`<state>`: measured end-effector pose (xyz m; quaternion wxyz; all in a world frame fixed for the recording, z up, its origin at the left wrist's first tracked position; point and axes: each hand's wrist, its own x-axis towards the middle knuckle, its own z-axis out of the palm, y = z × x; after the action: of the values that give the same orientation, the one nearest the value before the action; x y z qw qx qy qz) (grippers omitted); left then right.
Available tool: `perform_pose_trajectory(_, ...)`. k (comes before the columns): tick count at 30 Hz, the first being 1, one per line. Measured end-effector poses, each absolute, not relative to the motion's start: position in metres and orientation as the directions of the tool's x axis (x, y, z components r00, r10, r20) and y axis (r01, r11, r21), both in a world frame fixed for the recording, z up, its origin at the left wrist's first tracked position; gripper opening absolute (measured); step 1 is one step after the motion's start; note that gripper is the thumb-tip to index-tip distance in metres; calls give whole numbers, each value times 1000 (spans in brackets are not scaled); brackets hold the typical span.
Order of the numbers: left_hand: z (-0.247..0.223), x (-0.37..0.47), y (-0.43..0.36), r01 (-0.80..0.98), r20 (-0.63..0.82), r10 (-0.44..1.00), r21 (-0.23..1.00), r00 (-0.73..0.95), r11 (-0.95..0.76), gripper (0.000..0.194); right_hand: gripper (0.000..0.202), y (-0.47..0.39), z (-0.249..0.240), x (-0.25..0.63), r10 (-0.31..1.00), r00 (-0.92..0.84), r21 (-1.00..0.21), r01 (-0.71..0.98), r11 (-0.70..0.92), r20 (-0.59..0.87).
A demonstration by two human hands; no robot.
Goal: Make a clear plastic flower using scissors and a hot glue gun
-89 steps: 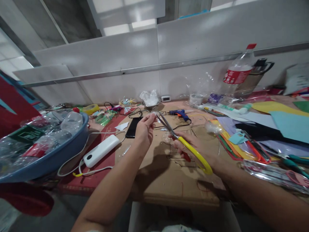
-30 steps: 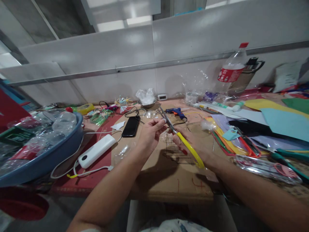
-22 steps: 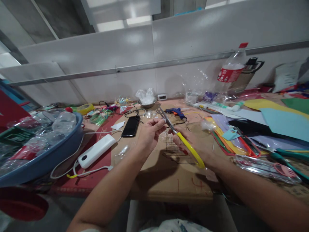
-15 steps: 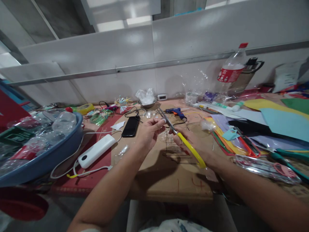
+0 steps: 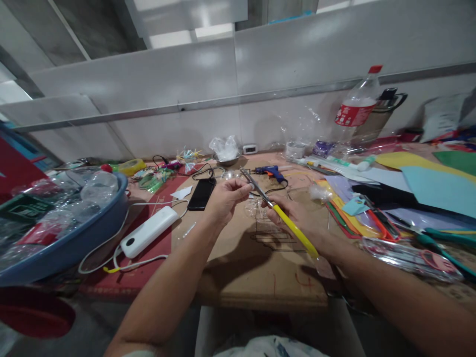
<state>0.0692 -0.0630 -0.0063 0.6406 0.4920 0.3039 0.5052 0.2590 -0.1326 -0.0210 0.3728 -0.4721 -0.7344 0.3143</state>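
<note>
Scissors (image 5: 295, 230) with yellow handles are in my right hand (image 5: 288, 213), their metal blades angled up and to the left. My left hand (image 5: 226, 198) is closed in a pinch, thumb and forefinger right beside the blades. Whatever sits between those fingertips is too small to make out; it may be clear plastic. Below both hands lies a brown cardboard sheet (image 5: 241, 277) with dark lines drawn on it. Some clear plastic (image 5: 256, 208) shows in the gap between the hands.
A blue basin (image 5: 121, 213) of plastic bottles stands left. Nearby are a white power bank (image 5: 149, 231) and black phone (image 5: 202, 194). Behind my hands lies a blue glue gun (image 5: 271, 172). Coloured paper (image 5: 439, 186), pliers (image 5: 446, 238) and a large bottle (image 5: 355, 111) are at right.
My left hand has shifted slightly left and up, its forearm now covering part of the clear plastic bits beside it. The scissors have moved slightly left, still in my right hand.
</note>
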Motion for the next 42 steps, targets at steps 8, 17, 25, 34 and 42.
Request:
perform_pose_trajectory(8, -1, 61, -59, -241, 181, 931, 965, 316, -106, 31, 51, -133, -16, 258, 925, -290, -806, 469, 362, 246)
perform_pose_trajectory(17, 1, 57, -56, -177, 186, 925, 975, 331, -133, 30, 54, -136, -8, 258, 926, -300, -791, 497, 356, 228)
perform_pose_trajectory(25, 1, 48, -49, -49, 221, 913, 975, 343, -218, 26, 51, -132, -15, 260, 904, -338, -766, 496, 408, 262)
perform_pose_trajectory(34, 1, 39, -43, 15, 179, 905, 980, 385, -200, 24, 39, -132, -7, 257, 890, -376, -733, 525, 433, 257)
perform_pose_trajectory(42, 2, 25, -31, 1, 66, 906, 997, 418, -73, 30, 38, -143, -3, 266, 918, -370, -714, 603, 355, 143)
